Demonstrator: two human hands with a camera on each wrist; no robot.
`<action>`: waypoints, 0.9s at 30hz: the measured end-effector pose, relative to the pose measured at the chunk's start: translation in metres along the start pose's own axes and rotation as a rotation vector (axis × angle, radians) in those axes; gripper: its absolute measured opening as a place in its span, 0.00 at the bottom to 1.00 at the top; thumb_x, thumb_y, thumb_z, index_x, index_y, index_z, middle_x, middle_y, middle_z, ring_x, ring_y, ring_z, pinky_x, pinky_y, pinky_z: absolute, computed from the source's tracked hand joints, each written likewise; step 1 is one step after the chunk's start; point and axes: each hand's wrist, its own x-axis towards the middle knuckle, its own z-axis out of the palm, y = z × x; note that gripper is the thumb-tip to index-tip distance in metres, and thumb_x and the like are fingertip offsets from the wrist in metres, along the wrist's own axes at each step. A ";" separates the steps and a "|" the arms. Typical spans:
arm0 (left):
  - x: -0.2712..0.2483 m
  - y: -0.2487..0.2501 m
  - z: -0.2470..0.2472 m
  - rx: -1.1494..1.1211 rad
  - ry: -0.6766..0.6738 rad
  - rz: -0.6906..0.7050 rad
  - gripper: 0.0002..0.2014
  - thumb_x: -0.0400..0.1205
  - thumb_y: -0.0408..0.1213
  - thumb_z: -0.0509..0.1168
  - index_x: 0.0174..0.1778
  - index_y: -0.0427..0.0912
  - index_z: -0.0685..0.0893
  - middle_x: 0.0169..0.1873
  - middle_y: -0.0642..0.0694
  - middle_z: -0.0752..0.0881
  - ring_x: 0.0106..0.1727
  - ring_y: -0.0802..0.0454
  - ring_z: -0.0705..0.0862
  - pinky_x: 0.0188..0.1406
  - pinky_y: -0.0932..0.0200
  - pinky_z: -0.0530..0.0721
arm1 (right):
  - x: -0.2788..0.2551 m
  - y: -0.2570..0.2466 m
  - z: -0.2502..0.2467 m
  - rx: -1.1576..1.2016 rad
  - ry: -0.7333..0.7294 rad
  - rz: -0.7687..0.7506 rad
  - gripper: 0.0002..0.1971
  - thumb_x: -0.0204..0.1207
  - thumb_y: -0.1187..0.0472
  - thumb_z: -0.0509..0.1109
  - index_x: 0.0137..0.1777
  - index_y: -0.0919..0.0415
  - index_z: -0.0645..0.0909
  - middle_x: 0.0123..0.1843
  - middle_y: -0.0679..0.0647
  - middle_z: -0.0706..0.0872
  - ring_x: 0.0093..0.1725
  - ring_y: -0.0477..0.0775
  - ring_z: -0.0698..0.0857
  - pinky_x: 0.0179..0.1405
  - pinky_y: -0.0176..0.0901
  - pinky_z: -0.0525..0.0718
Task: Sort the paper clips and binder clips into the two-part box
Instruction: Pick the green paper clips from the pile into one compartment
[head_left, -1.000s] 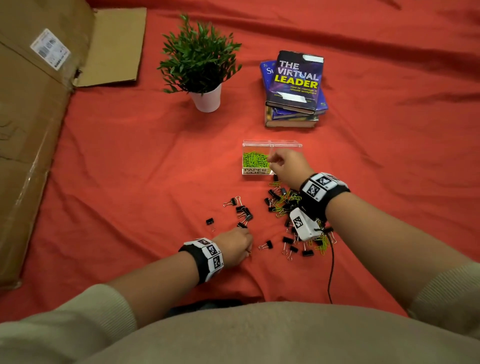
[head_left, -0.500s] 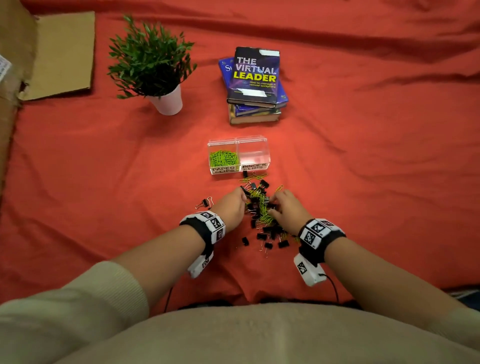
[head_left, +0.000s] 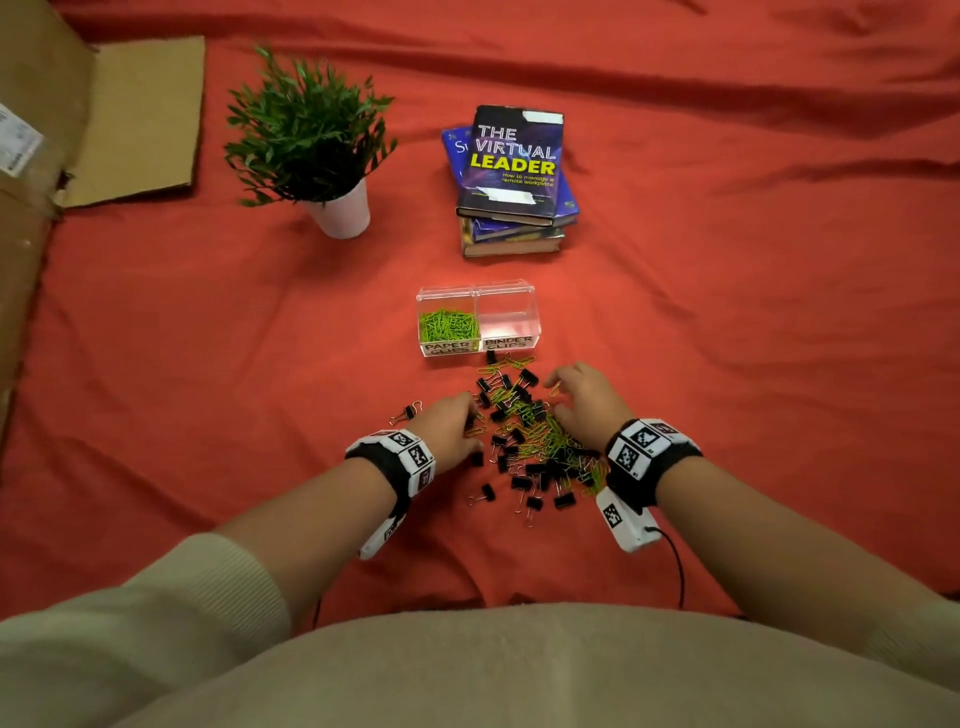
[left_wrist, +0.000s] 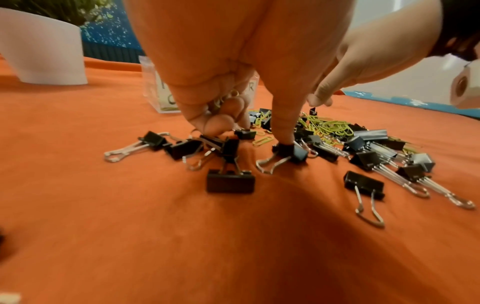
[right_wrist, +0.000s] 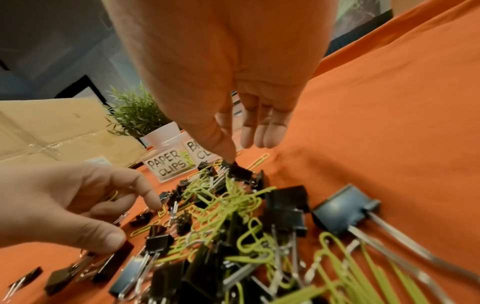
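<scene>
Meanwhile, your left hand (head_left: 451, 422) clutches gathered black metal binder clips (left_wrist: 217, 107) for one trip; your right hand (head_left: 584, 397) pinches another (right_wrist: 239, 171) near the clear two-part plastic box (head_left: 535, 318).

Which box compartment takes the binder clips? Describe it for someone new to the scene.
On the red cloth, just in front of the stack of books, sits a clear two-part box. Take its right half: labelled BINDER CLIPS and empty, while the left half holds green paper clips.

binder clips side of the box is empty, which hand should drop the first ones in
Left, probably. The left hand already holds binder clips curled in its fingers; the right hand, though nearer the empty binder clips compartment, only pinches one at the pile.
</scene>
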 end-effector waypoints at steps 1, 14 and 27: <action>-0.002 -0.002 -0.002 0.003 -0.005 -0.013 0.26 0.74 0.46 0.74 0.64 0.42 0.74 0.61 0.42 0.82 0.61 0.44 0.81 0.59 0.52 0.80 | 0.001 -0.005 0.000 -0.012 -0.031 -0.036 0.15 0.73 0.68 0.68 0.58 0.54 0.79 0.53 0.47 0.73 0.54 0.48 0.75 0.55 0.38 0.78; 0.004 0.007 -0.001 0.088 0.059 0.071 0.11 0.80 0.36 0.65 0.59 0.45 0.79 0.60 0.45 0.81 0.60 0.44 0.81 0.60 0.49 0.81 | -0.020 -0.001 0.014 -0.329 -0.153 -0.094 0.19 0.72 0.53 0.72 0.60 0.58 0.74 0.56 0.55 0.80 0.57 0.56 0.80 0.54 0.50 0.85; 0.004 0.002 0.002 0.336 0.089 0.074 0.08 0.82 0.29 0.60 0.56 0.34 0.77 0.56 0.38 0.79 0.58 0.37 0.81 0.53 0.45 0.79 | -0.008 -0.003 0.009 -0.081 -0.230 -0.025 0.10 0.78 0.68 0.64 0.54 0.59 0.85 0.57 0.54 0.86 0.55 0.55 0.85 0.58 0.47 0.84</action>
